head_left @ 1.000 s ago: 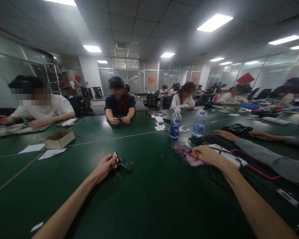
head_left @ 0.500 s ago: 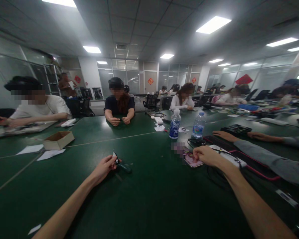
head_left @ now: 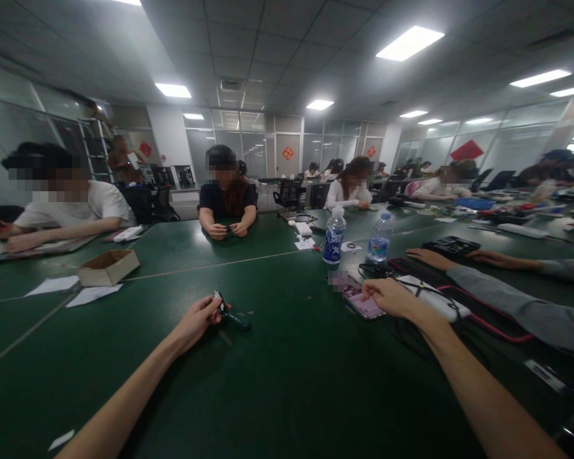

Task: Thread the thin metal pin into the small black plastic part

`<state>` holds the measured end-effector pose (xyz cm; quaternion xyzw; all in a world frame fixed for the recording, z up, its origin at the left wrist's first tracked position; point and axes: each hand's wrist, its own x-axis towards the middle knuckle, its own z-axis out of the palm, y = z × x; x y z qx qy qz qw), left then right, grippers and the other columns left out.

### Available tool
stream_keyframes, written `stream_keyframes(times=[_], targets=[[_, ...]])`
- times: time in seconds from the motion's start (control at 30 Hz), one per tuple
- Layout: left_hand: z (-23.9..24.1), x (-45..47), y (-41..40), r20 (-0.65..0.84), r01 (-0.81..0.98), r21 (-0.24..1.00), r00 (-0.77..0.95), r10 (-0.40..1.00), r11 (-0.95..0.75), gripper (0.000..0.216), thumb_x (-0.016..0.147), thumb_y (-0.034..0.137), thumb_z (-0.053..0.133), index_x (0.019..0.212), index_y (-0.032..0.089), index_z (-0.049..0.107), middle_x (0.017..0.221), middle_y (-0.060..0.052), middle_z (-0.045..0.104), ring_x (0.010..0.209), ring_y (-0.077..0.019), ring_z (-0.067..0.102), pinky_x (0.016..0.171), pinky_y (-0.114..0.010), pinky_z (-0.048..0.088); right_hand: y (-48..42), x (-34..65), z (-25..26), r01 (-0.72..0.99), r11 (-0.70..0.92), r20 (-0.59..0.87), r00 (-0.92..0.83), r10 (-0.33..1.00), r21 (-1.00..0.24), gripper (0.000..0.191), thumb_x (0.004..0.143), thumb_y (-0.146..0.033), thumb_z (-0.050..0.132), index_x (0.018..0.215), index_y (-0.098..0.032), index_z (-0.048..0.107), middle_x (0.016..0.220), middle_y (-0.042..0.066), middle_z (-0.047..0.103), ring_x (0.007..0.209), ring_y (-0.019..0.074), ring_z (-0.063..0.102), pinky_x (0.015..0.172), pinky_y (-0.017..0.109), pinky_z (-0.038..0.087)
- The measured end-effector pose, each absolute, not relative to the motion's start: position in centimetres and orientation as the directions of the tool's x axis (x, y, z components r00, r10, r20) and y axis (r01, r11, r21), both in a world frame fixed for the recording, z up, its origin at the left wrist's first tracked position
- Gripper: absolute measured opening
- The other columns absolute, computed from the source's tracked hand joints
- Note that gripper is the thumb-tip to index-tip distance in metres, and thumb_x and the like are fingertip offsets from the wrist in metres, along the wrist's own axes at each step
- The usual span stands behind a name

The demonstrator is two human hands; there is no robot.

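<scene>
1. Left hand [head_left: 203, 317]: the grip is narrow, thumb and fingers closed on a small dark-handled tool [head_left: 238, 320] whose handle points away to the right, low over the green surface [head_left: 277, 389]; the exact kind of tool is too blurred to tell.
2. Right hand [head_left: 390, 298]: fingers bent above the lit screen of a smartphone [head_left: 370, 310] lying face up; whether the grip holds anything, I cannot tell.
3. Beyond the phone, a blue-labelled bottle [head_left: 333, 239] and a clear water bottle [head_left: 379, 239] stand upright.
4. An open cardboard box [head_left: 106, 271] sits far left beside white paper sheets [head_left: 95, 294].
</scene>
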<state>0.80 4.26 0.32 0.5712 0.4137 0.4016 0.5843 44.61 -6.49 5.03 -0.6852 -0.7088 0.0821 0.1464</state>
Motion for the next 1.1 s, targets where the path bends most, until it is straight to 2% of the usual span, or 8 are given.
stream_keyframes(times=[0.17,0.33,0.5,0.8,1.0,1.1], targets=[[0.7,0.9,4.0,-0.029,0.001,1.0,0.342,0.939,0.03,0.044,0.066,0.054,0.07,0.084,0.014,0.064,0.078,-0.003,0.059,0.058,-0.0099,0.044,0.055,-0.022,0.036,-6.6,44.3,5.2,0.938,0.069,0.096,-0.039,0.995,-0.338,0.028,0.068,-0.001,0.038,0.07,-0.019,0.06,0.08,0.0,0.071,0.067,0.0146,0.06,0.061,0.021,0.036],[0.8,1.0,4.0,-0.033,0.015,0.999,0.328,0.944,0.029,0.045,0.065,0.054,0.069,0.083,0.013,0.064,0.074,-0.002,0.058,0.057,-0.0106,0.044,0.056,-0.023,0.036,-6.7,44.3,5.3,0.936,0.059,0.068,-0.037,0.997,-0.348,0.028,0.066,-0.002,0.038,0.069,-0.019,0.06,0.079,0.0,0.072,0.065,0.0146,0.06,0.058,0.021,0.036],[0.7,1.0,4.1,-0.034,0.034,0.999,0.324,0.945,0.024,0.047,0.064,0.056,0.069,0.083,0.013,0.064,0.072,-0.002,0.057,0.057,-0.0109,0.045,0.056,-0.023,0.037,-6.5,45.3,5.1,0.951,0.017,0.115,0.019,0.993,-0.309,0.027,0.07,-0.004,0.039,0.068,-0.02,0.06,0.078,0.0,0.072,0.066,0.0151,0.061,0.06,0.022,0.036],[0.3,0.8,4.4,-0.041,-0.03,0.998,0.347,0.937,0.054,0.041,0.068,0.051,0.07,0.084,0.013,0.065,0.072,-0.001,0.057,0.058,-0.0092,0.044,0.055,-0.02,0.037,-6.4,45.8,5.0,0.959,-0.038,0.078,0.062,0.995,-0.281,0.027,0.071,-0.003,0.039,0.064,-0.02,0.059,0.075,0.001,0.071,0.07,0.0159,0.062,0.06,0.022,0.036],[0.4,0.8,4.4,-0.044,-0.032,0.998,0.347,0.937,0.059,0.039,0.068,0.05,0.07,0.084,0.015,0.065,0.078,-0.002,0.06,0.058,-0.0086,0.044,0.055,-0.02,0.037,-6.5,44.5,5.3,0.944,0.05,0.099,-0.019,0.995,-0.327,0.026,0.07,-0.004,0.038,0.069,-0.02,0.057,0.079,0.001,0.072,0.063,0.015,0.06,0.058,0.022,0.036],[0.5,0.8,4.3,-0.04,-0.022,0.998,0.343,0.938,0.051,0.04,0.067,0.051,0.07,0.083,0.015,0.066,0.074,-0.002,0.059,0.057,-0.0091,0.044,0.055,-0.021,0.037,-6.6,43.8,5.3,0.926,0.084,0.089,-0.055,0.995,-0.367,0.027,0.067,-0.003,0.036,0.069,-0.02,0.057,0.079,0.001,0.072,0.068,0.0152,0.061,0.061,0.021,0.037]])
